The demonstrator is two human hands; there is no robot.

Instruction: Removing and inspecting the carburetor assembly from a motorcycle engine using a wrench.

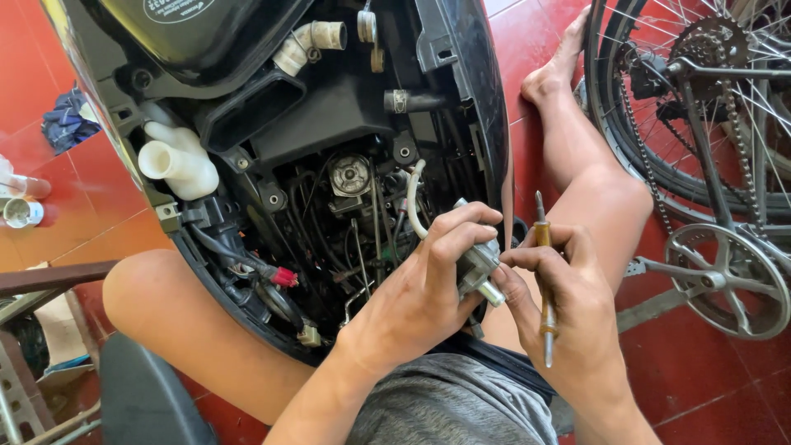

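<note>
Centrally, the left hand (420, 288) grips a small metal part (478, 268), fingers curled closed over its top. The right hand (568, 305) touches the part's lower end with thumb and forefinger, while its remaining fingers pinch a screwdriver (544, 284) held upright. The part sits at centre frame, just in front of the open engine bay (329, 181) of a scooter. A white hose (416, 198) rises behind the left fingers. A bicycle wheel (700, 99) and crank (725, 276) occupy the right side.
</note>
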